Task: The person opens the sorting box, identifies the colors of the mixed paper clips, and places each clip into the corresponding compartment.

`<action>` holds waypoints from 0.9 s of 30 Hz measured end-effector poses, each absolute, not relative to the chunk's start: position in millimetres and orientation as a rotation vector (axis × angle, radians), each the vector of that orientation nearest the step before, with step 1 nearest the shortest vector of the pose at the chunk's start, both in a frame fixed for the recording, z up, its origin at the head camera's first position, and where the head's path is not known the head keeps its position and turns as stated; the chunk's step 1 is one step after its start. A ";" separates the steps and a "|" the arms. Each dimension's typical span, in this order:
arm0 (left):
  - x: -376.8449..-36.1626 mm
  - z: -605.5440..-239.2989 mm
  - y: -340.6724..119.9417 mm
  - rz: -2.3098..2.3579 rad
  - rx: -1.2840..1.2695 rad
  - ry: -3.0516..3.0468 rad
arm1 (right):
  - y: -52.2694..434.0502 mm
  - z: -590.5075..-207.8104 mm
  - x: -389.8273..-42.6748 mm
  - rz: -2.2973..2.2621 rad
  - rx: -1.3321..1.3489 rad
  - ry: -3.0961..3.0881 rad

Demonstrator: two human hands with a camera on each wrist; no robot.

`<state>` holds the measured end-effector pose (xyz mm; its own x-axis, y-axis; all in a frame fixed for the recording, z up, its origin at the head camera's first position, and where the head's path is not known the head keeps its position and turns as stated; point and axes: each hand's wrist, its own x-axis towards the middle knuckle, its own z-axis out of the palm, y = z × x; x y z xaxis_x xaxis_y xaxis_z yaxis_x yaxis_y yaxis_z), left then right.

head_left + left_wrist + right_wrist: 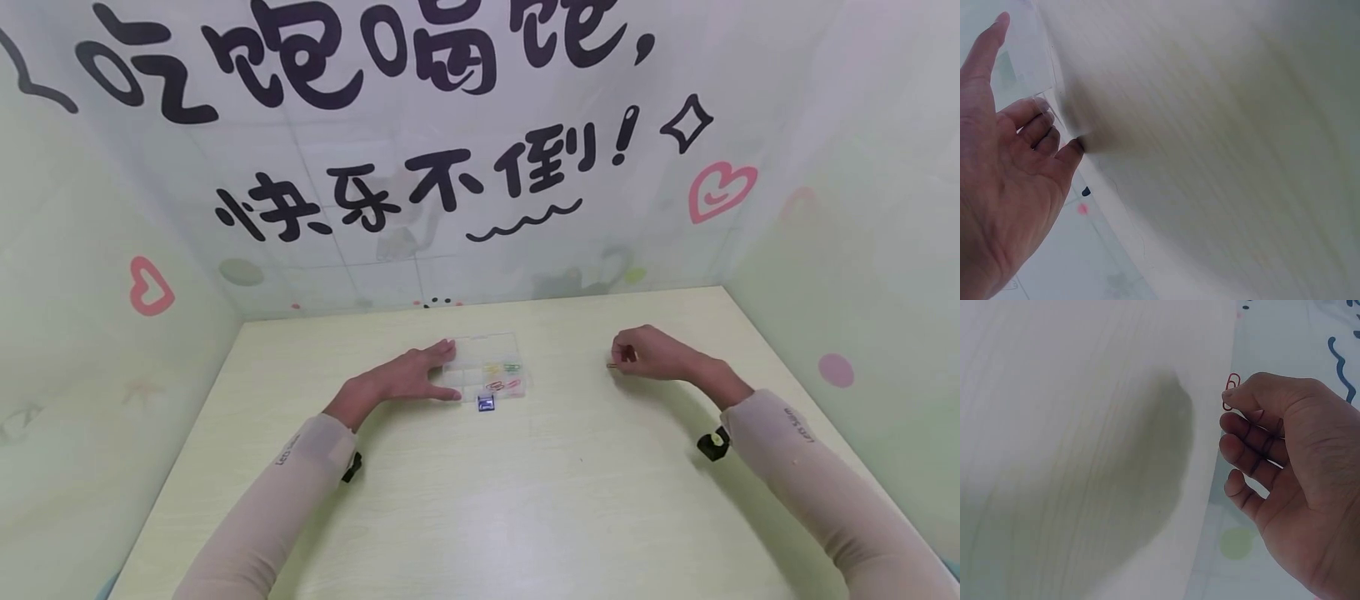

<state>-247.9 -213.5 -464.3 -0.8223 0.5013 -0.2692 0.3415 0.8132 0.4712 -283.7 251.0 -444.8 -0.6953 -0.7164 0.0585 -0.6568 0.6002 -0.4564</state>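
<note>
A clear plastic compartment box (pixel 482 348) sits on the table near its back. My left hand (pixel 411 375) is at the box's left side, thumb by the near edge and fingers by the far edge, all fairly straight. In the box's right-hand compartments lie yellow paper clips (pixel 492 369), green paper clips (pixel 512 367), red paper clips (pixel 495 386) and pink ones beside them. Away to the right, my right hand (pixel 654 352) pinches a red paper clip (pixel 1231 381) between thumb and index finger, its other fingers loosely bent.
A small blue label (pixel 486 403) shows at the box's near edge. The pale wooden table (pixel 480 500) meets a printed sheet wall (pixel 420 275) at the back, with more sheeting on both sides. Black straps (pixel 713 444) hang under the forearms.
</note>
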 end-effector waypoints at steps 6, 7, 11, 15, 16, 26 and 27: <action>-247.9 -464.9 -213.9 0.577 0.641 2.613 | 235.4 -439.9 -281.7 -0.672 -1.199 2.677; -248.1 -465.1 -214.0 0.576 0.642 2.614 | 232.9 -439.5 -282.1 -0.665 -1.200 2.677; -248.2 -465.3 -214.1 0.575 0.646 2.616 | 222.7 -435.3 -280.9 -0.657 -1.222 2.668; -248.3 -465.2 -214.1 0.577 0.646 2.616 | 212.1 -431.9 -279.5 -0.651 -1.240 2.668; -248.5 -465.3 -214.2 0.577 0.645 2.615 | 209.4 -431.4 -279.4 -0.647 -1.249 2.668; -251.0 -468.3 -214.2 0.567 0.635 2.623 | 183.4 -429.7 -277.2 -0.672 -1.296 2.656; -251.1 -468.5 -214.1 0.570 0.637 2.622 | 180.7 -429.6 -276.7 -0.676 -1.295 2.656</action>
<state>-251.1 -214.1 -468.5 -0.8245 0.5005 -0.2639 0.3458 0.8149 0.4651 -276.7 180.7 -429.6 -0.6297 -0.7712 0.0934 -0.7221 0.5367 -0.4365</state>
